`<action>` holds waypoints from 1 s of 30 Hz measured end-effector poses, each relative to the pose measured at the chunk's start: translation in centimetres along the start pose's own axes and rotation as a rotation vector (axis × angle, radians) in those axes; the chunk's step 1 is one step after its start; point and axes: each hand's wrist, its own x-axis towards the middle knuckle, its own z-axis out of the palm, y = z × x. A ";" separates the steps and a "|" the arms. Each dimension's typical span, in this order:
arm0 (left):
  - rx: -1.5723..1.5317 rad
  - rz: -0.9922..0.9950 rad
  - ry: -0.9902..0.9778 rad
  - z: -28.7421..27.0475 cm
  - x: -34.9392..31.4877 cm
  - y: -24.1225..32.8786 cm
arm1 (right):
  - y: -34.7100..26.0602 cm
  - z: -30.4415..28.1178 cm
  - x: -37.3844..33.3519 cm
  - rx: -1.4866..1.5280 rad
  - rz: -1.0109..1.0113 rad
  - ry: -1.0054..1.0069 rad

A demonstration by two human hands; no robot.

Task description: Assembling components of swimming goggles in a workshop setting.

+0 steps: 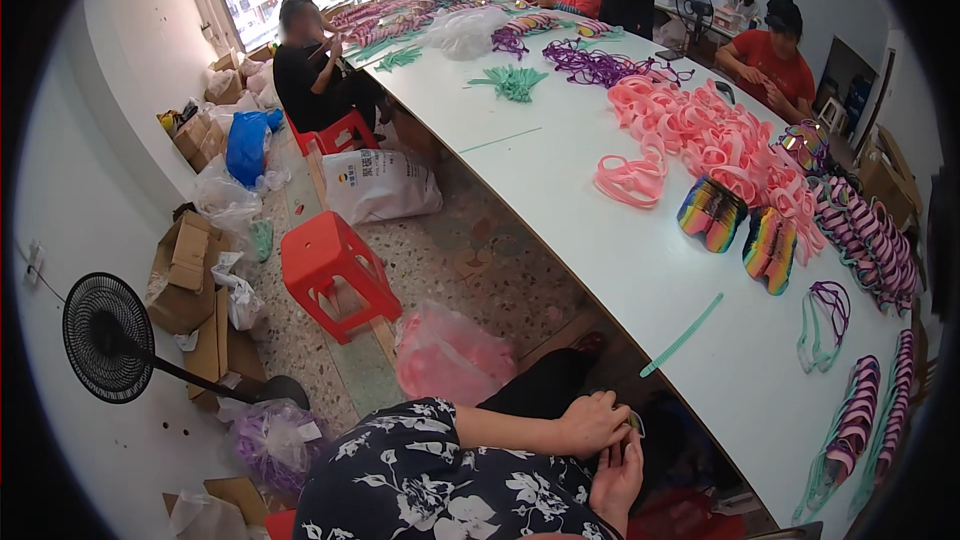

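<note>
My left hand [597,425] is closed, its fingers bent and pinching at a small thing with a thin, shiny curved edge [637,424]. Just below it, my right hand [617,480] grips the same thing from the other side, palm partly turned up. Most of that thing is hidden by my fingers, so its kind cannot be made out. Both hands are over my lap, beside the near edge of the white table [600,250]. Closest to them on the tabletop lies a flat teal strap [682,336].
Rainbow-coloured shiny lens pieces [712,212] lie by a heap of pink straps [680,130]. Pink-and-purple striped bundles [850,420] line the right. A red stool [335,270], a pink-filled bag [450,355] and a black fan [108,338] stand left. People sit around the table.
</note>
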 end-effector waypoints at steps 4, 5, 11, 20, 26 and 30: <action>-0.033 -0.035 0.024 0.0 -0.3 0.1 | 0.2 -0.9 0.5 0.036 -0.061 0.031; -0.039 -0.045 0.033 -0.3 -0.2 0.1 | 0.0 -0.7 0.2 0.058 -0.077 0.039; -0.121 -0.099 -0.020 -1.6 0.6 0.0 | -0.5 0.4 1.2 0.425 0.073 0.150; -0.165 0.117 0.037 -1.0 -0.8 0.6 | -1.2 0.6 0.0 0.290 0.033 0.098; -0.162 0.173 0.014 -1.2 -0.6 0.8 | -1.2 1.4 -0.6 0.106 -0.135 0.047; -0.154 0.201 0.010 -1.4 -0.6 0.6 | -1.0 1.4 -0.5 -0.044 -0.241 0.035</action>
